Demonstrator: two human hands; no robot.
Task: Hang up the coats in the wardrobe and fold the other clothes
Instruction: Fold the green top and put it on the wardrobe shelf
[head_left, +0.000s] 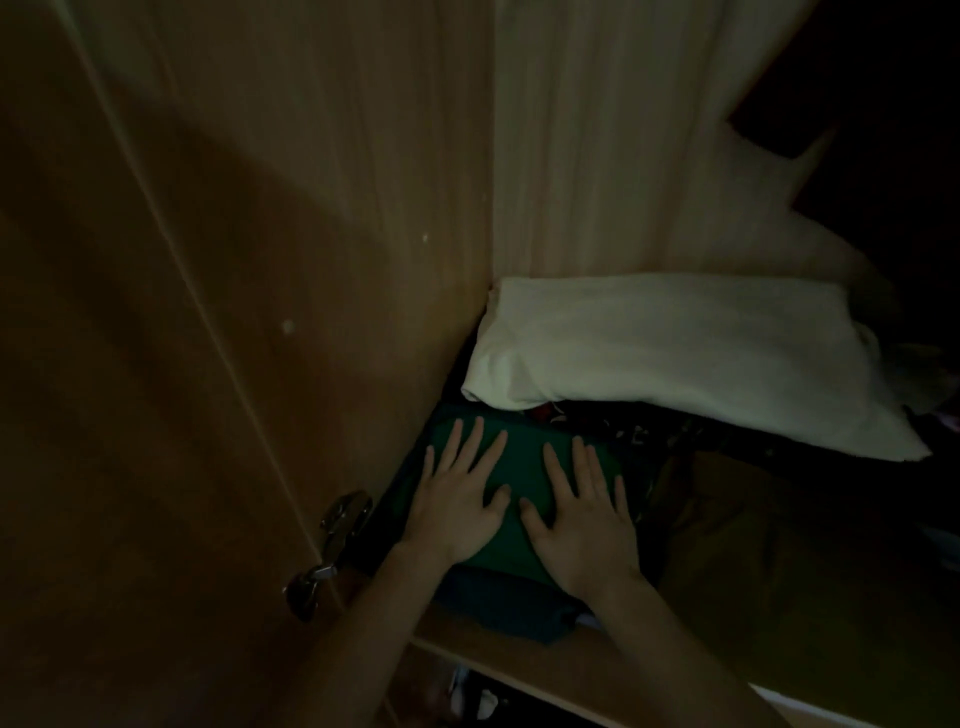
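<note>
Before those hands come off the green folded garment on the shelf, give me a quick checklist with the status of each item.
1. Both hands flat on the green garment: ok, the left hand and the right hand press it with straight fingers.
2. Garment folded: ok, it lies as a flat rectangle.
3. Garment fully on the shelf: cannot tell, darker cloth under it reaches the front edge.
4. Space behind it: not ok, the white folded cloth sits close behind.
5. Space on the right: not ok, a brown garment lies alongside.
6. Wardrobe door open: ok, its hinge shows.
</note>
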